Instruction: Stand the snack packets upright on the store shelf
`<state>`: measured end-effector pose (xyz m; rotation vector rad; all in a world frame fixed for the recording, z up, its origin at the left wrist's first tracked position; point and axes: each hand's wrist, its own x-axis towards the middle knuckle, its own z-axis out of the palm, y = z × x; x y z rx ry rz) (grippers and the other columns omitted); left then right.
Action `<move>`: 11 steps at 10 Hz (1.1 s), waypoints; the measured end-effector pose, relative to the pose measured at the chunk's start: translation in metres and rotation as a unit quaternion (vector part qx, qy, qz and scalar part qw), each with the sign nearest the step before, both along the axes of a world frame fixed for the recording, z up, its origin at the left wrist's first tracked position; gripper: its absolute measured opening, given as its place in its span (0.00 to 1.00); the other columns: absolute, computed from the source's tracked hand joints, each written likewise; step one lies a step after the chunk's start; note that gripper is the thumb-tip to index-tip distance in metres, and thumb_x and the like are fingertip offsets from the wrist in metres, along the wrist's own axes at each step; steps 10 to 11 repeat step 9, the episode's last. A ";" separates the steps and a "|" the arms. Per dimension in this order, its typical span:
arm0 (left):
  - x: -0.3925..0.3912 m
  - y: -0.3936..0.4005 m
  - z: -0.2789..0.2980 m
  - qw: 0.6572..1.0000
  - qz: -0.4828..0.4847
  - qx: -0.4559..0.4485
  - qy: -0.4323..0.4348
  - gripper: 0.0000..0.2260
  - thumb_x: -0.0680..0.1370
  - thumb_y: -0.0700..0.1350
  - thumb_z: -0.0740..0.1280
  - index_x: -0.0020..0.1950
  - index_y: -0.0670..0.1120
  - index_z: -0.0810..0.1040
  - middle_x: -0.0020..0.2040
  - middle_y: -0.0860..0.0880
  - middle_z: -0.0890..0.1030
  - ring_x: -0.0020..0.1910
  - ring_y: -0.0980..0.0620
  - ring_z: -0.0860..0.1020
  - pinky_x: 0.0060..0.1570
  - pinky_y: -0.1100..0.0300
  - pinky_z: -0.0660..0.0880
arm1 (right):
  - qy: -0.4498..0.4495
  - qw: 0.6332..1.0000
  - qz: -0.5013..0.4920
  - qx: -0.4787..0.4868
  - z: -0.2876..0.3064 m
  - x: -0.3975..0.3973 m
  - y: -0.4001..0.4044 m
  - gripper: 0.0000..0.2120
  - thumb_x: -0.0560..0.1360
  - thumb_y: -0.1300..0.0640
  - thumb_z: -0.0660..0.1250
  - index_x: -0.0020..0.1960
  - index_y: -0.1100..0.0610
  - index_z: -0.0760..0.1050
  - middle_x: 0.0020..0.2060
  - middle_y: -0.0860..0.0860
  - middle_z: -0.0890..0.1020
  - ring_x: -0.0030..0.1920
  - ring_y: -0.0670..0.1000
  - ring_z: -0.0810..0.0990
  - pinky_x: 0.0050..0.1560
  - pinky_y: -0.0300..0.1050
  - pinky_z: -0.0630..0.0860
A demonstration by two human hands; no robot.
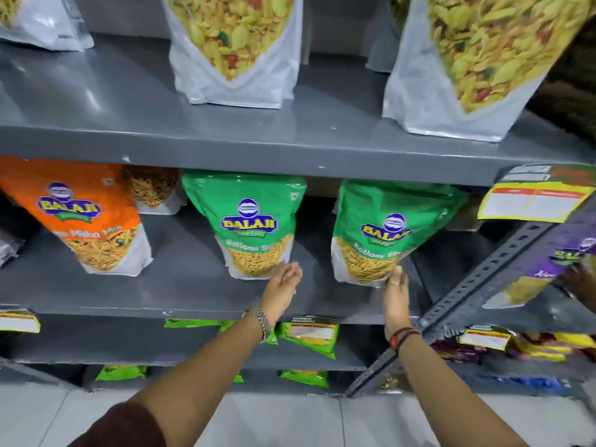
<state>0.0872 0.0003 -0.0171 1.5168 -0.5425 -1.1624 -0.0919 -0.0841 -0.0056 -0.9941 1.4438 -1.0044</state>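
Observation:
Two green snack packets stand upright on the grey middle shelf point(180, 291). My left hand point(280, 285) is open, fingers spread, its tips touching the lower right corner of the left green packet point(248, 227). My right hand point(395, 291) pinches the bottom right corner of the right green packet point(383, 230), which leans slightly to the left. An orange packet point(87, 221) stands upright further left on the same shelf.
Large clear-windowed mix packets point(235, 50) point(477, 62) stand on the upper shelf. A slotted grey upright point(477, 282) separates the neighbouring rack, where another person's hand point(580, 282) holds a purple packet point(548, 272). Small green packets point(309, 337) lie on lower shelves. Yellow price tags hang off shelf edges.

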 end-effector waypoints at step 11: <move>-0.093 -0.051 0.023 0.928 0.034 0.057 -0.366 0.27 0.76 0.36 0.56 0.75 0.46 0.57 0.77 0.49 0.59 0.67 0.44 0.72 0.53 0.55 0.74 | 0.035 0.990 0.106 0.091 0.000 -0.045 -0.043 0.25 0.77 0.48 0.57 0.71 0.58 0.62 0.69 0.57 0.70 0.68 0.59 0.69 0.71 0.55 0.64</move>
